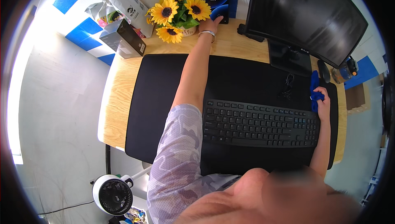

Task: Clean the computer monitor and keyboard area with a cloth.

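Note:
My left hand (209,26) reaches to the back of the desk, between a pot of artificial sunflowers (187,32) and a smartphone (218,3) that leans upright against the wall. Its thumb overlaps the lower part of the phone; the other fingers are hidden behind the flowers, so its grip is unclear. At the right, my right hand (322,100) grips a blue cloth (314,83) on the black desk mat (163,94), just above the right end of a black keyboard (262,123). A bundled black cable (288,86) lies left of the cloth.
A monitor (305,14) on its stand fills the back right, with a mouse (323,71) and a clear jar (342,73) beside it. A box (123,39) and white bags (132,9) stand at the back left. A fan (113,195) is below the desk's left side.

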`<control>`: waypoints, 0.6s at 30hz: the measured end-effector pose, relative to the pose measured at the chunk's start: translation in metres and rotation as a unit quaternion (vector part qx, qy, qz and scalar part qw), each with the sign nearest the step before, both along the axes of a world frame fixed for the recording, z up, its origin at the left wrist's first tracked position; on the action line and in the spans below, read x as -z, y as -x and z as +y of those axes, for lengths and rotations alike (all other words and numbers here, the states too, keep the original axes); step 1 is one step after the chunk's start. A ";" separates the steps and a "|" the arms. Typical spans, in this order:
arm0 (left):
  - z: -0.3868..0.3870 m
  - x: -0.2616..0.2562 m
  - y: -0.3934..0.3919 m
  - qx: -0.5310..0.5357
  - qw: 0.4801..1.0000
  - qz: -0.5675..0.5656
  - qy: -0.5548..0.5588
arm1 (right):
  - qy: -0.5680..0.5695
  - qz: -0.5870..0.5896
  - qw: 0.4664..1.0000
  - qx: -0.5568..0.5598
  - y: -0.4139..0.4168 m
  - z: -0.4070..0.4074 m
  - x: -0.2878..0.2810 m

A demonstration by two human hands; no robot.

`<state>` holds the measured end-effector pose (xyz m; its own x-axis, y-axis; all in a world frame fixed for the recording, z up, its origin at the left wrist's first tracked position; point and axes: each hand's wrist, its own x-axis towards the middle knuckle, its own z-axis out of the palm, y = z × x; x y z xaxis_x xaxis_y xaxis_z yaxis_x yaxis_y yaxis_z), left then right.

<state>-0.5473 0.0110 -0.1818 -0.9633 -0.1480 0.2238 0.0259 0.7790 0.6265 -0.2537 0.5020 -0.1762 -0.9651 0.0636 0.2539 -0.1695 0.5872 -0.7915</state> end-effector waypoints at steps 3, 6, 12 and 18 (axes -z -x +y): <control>-0.003 0.007 0.003 -0.014 0.999 0.019 0.043 | -0.014 0.007 1.000 0.001 -0.001 -0.001 0.000; -0.010 0.015 0.014 -0.016 0.999 0.025 0.014 | -0.021 0.008 1.000 0.000 -0.001 -0.002 -0.001; -0.011 0.027 0.022 -0.023 0.994 0.106 -0.025 | -0.018 0.012 1.000 -0.003 0.000 -0.001 0.000; -0.013 0.018 0.011 0.030 0.996 0.015 0.080 | -0.003 -0.003 1.000 0.002 0.000 -0.002 -0.003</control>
<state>-0.5579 -0.0023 -0.2002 -0.9619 -0.0500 0.2689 0.0929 0.8649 0.4932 -0.2539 0.5001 -0.1736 -0.9666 0.0650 0.2478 -0.1622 0.5931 -0.7886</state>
